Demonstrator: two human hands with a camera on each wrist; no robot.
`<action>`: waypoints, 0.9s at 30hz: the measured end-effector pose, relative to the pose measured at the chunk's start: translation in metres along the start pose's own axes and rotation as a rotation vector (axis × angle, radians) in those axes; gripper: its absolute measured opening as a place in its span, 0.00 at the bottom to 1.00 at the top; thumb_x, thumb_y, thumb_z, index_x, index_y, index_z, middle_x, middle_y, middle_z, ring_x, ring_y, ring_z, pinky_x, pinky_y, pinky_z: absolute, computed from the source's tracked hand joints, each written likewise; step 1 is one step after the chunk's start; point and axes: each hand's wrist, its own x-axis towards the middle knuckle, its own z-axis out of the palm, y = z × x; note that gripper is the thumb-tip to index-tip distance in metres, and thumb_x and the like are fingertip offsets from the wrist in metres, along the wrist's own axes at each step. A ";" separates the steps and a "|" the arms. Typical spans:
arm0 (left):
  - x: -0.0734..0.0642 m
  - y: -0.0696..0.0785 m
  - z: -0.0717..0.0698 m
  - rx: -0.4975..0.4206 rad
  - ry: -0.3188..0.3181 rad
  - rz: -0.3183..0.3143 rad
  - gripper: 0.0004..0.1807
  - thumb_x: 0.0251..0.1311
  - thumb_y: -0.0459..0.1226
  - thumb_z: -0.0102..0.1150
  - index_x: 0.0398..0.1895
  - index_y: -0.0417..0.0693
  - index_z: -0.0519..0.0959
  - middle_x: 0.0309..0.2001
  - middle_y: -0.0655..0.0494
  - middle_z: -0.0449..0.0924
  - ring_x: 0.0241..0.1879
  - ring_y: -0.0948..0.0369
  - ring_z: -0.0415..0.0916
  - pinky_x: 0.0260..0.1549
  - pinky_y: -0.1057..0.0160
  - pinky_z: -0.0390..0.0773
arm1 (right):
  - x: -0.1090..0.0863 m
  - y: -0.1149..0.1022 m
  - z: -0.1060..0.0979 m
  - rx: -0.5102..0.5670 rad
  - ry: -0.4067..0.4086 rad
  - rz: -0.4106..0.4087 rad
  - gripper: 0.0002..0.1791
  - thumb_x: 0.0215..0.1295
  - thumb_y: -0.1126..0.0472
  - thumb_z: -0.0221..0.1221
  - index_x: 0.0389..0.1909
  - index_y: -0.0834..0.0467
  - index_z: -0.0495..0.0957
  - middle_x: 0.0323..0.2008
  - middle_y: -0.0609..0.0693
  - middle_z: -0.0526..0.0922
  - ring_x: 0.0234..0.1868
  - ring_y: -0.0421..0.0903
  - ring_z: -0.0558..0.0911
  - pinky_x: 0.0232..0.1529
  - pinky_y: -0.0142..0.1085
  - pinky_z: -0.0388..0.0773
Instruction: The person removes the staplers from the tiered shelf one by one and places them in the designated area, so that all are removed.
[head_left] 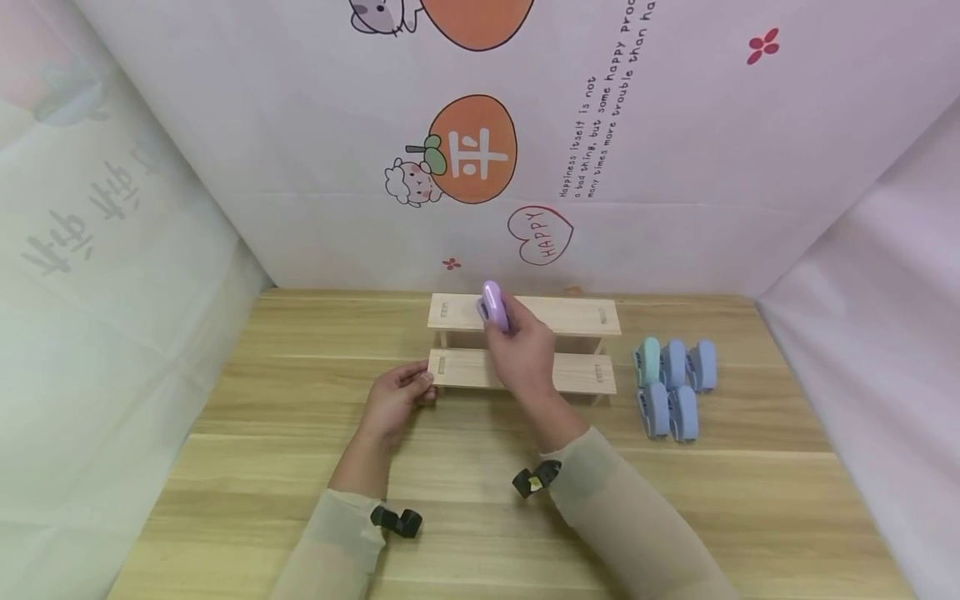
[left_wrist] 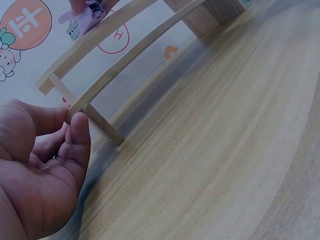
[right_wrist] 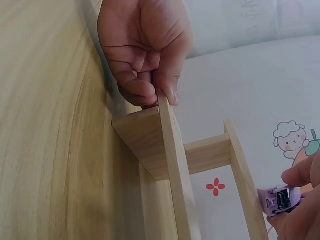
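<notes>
A two-tier wooden rack (head_left: pixel 471 367) stands on the table near the back cloth. My left hand (head_left: pixel 395 400) pinches the left end of its lower board between thumb and fingers, as the left wrist view (left_wrist: pixel 50 160) of that hand also shows. My right hand (head_left: pixel 523 346) holds a small purple stapler (head_left: pixel 492 307) at the upper board, left of its middle. In the right wrist view the stapler (right_wrist: pixel 281 199) has its metal end against or very near that board; contact is hard to tell. The right palm is hidden.
Right of the rack, several blue staplers (head_left: pixel 702 365) and one mint-green stapler (head_left: pixel 648 362) stand in two close rows. A printed white cloth (head_left: pixel 660 242) rises behind the table (head_left: pixel 465 517), with more cloth at both sides.
</notes>
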 end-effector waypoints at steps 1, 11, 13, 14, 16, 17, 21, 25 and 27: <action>0.000 0.000 0.000 -0.001 -0.001 0.000 0.20 0.71 0.31 0.62 0.63 0.33 0.77 0.50 0.41 0.82 0.42 0.56 0.83 0.46 0.63 0.88 | -0.001 0.000 -0.001 0.008 0.002 0.000 0.26 0.64 0.70 0.65 0.64 0.65 0.79 0.59 0.61 0.83 0.61 0.50 0.82 0.59 0.35 0.82; 0.001 -0.001 0.001 0.014 0.002 -0.001 0.20 0.71 0.31 0.62 0.64 0.33 0.76 0.53 0.41 0.82 0.44 0.55 0.83 0.47 0.63 0.88 | -0.007 0.001 -0.013 0.004 0.018 0.006 0.27 0.64 0.70 0.66 0.65 0.64 0.79 0.60 0.60 0.82 0.62 0.50 0.81 0.59 0.34 0.81; 0.002 0.000 0.001 0.016 0.004 -0.001 0.20 0.71 0.31 0.62 0.64 0.33 0.76 0.53 0.41 0.82 0.44 0.55 0.84 0.47 0.63 0.88 | -0.008 0.002 -0.016 -0.005 0.022 0.010 0.27 0.64 0.69 0.66 0.65 0.64 0.79 0.61 0.60 0.82 0.62 0.50 0.81 0.59 0.34 0.81; 0.001 0.000 0.001 0.017 0.004 0.000 0.20 0.71 0.31 0.63 0.64 0.33 0.77 0.53 0.41 0.82 0.44 0.55 0.83 0.47 0.63 0.88 | -0.009 0.003 -0.018 -0.011 0.023 0.013 0.27 0.64 0.69 0.67 0.65 0.63 0.78 0.61 0.59 0.82 0.62 0.50 0.81 0.60 0.34 0.81; 0.001 0.001 0.001 0.018 0.003 0.003 0.20 0.71 0.31 0.62 0.64 0.33 0.76 0.53 0.40 0.82 0.44 0.55 0.83 0.47 0.63 0.88 | -0.010 0.005 -0.021 -0.019 0.028 0.021 0.27 0.65 0.68 0.67 0.65 0.62 0.79 0.61 0.58 0.82 0.63 0.49 0.81 0.60 0.34 0.80; 0.001 0.001 0.001 0.022 0.001 0.004 0.20 0.71 0.31 0.62 0.64 0.33 0.76 0.53 0.40 0.82 0.44 0.55 0.83 0.47 0.63 0.88 | -0.011 0.005 -0.022 -0.016 0.032 0.027 0.27 0.65 0.68 0.67 0.65 0.62 0.79 0.61 0.58 0.82 0.63 0.49 0.81 0.60 0.34 0.80; 0.002 0.001 0.001 0.027 -0.008 0.005 0.21 0.71 0.31 0.63 0.64 0.33 0.76 0.53 0.41 0.81 0.44 0.55 0.83 0.48 0.63 0.88 | -0.015 0.008 -0.029 0.015 0.059 0.028 0.26 0.64 0.69 0.68 0.64 0.63 0.79 0.60 0.60 0.82 0.62 0.51 0.81 0.59 0.35 0.82; 0.002 0.000 0.001 0.015 -0.006 -0.002 0.21 0.71 0.31 0.63 0.64 0.33 0.76 0.52 0.41 0.81 0.44 0.55 0.83 0.47 0.63 0.88 | -0.021 0.009 -0.035 0.047 0.074 0.017 0.26 0.63 0.71 0.68 0.63 0.65 0.79 0.60 0.62 0.82 0.62 0.52 0.81 0.58 0.35 0.82; 0.001 0.000 0.001 0.005 -0.004 -0.003 0.21 0.70 0.31 0.63 0.64 0.33 0.76 0.52 0.41 0.81 0.43 0.55 0.83 0.47 0.64 0.88 | -0.024 0.009 -0.038 0.049 0.075 0.009 0.26 0.63 0.71 0.68 0.63 0.65 0.79 0.60 0.62 0.82 0.62 0.52 0.81 0.58 0.33 0.81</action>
